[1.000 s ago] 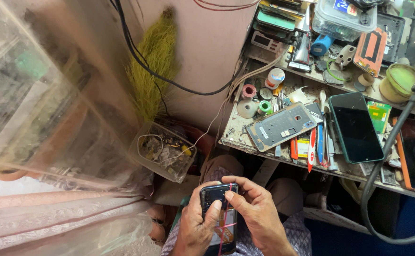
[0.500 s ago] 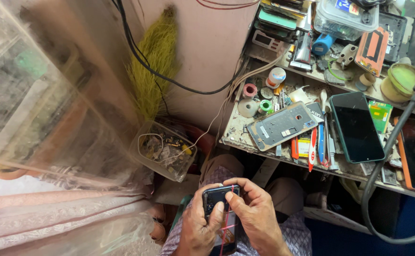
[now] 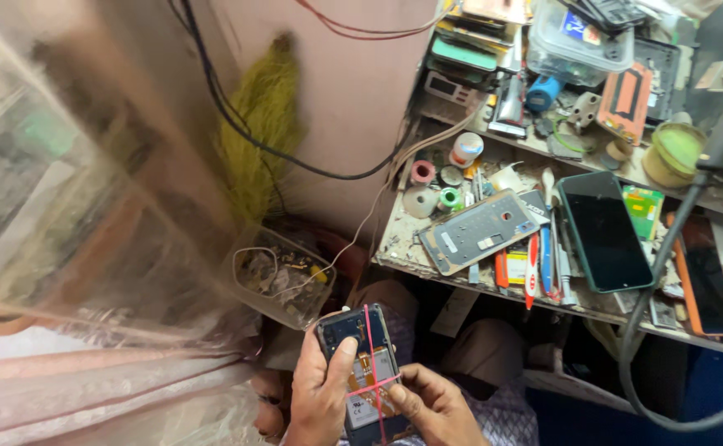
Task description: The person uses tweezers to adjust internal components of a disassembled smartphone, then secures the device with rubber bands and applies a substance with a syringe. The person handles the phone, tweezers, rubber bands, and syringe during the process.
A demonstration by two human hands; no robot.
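An opened phone [image 3: 360, 363] with its back removed, showing dark and orange inner parts and bound by crossed red rubber bands, sits low in the head view between both hands. My left hand [image 3: 320, 396] grips its left side, thumb lying on the upper back. My right hand [image 3: 437, 405] holds the lower right edge, fingers pinching near a red band. Both hands are over my lap, below the workbench.
A cluttered workbench [image 3: 502, 285] at right holds a grey phone frame [image 3: 477, 231], a dark phone [image 3: 603, 231], an orange-edged phone [image 3: 706, 277], tape rolls [image 3: 421, 201] and tools. A clear tub of scraps [image 3: 283, 277] sits left of it. A plastic sheet [image 3: 72, 206] hangs at left.
The phone and both hands have shifted slightly lower in view. My right hand has slid down from the phone's upper right to its lower right edge.
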